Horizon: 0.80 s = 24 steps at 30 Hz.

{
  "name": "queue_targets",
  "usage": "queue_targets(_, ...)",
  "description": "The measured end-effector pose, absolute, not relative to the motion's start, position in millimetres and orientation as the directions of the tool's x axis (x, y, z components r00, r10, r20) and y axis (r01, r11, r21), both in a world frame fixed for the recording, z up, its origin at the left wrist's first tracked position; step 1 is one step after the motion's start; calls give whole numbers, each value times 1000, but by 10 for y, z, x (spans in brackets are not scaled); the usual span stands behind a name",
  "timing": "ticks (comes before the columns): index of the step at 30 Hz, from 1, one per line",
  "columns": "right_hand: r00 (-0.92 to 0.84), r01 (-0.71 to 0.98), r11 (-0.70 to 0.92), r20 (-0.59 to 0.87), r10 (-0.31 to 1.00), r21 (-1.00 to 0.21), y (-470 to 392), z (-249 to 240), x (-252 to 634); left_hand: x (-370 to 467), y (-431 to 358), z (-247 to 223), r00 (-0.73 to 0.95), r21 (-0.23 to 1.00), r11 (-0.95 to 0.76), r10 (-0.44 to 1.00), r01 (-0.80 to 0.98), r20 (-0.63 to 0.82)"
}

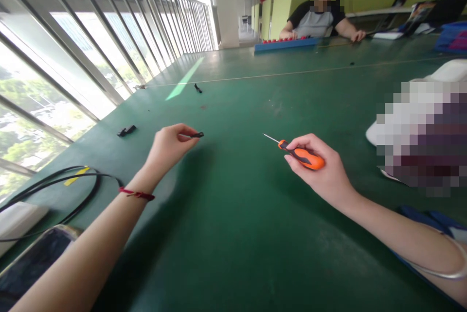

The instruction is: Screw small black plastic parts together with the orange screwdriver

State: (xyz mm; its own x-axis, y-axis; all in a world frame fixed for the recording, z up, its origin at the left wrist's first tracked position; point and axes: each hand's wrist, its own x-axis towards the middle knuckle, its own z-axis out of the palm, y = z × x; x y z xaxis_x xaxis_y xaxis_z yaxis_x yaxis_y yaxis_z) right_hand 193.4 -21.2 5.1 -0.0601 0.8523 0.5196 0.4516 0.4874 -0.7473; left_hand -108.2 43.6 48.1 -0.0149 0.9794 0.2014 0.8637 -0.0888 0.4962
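Note:
Over the middle of the green table (237, 234), my left hand (171, 144) pinches a small black part (198, 135) between thumb and fingertips. My right hand (321, 166) is closed round an orange and black screwdriver (308, 158), its thin metal shaft pointing up and left. A gap separates the screwdriver tip from the black part. Two more small black pieces lie on the table, one at the left (126, 131) and one farther back (198, 88).
A black cable (97, 185), a white box (22, 222) and a dark phone-like object (36, 263) lie at the left. Metal railings (120, 20) line the left edge. Across the table, a person (319, 23) sits behind a blue tray (286, 45). A white, partly pixelated object (375, 132) is at right.

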Motion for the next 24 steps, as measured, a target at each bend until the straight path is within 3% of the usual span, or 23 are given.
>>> queue_targets(3, -32, 484, 511, 570, 821, -710, -264, 96, 1929, -509, 470, 371, 235, 597, -329, 944, 732, 231)
queue_targets(7, 24, 535, 540, 651, 759, -649, -311, 125, 1949, -39, 476, 179, 376, 563, -525, 851, 638, 367)
queue_targets(14, 3, 576, 578, 709, 705, -578, -350, 135, 1962, 56, 406, 26, 420, 557, -553, 833, 620, 359)
queue_targets(19, -71, 569, 687, 806, 587, -451, -343, 148, 1976, 55, 401, 44, 430, 556, -547, 836, 625, 340)
queue_targets(24, -51, 577, 683, 814, 578, -448, -342, 144, 1985, 67, 401, 36, 442, 547, -561, 827, 621, 347)
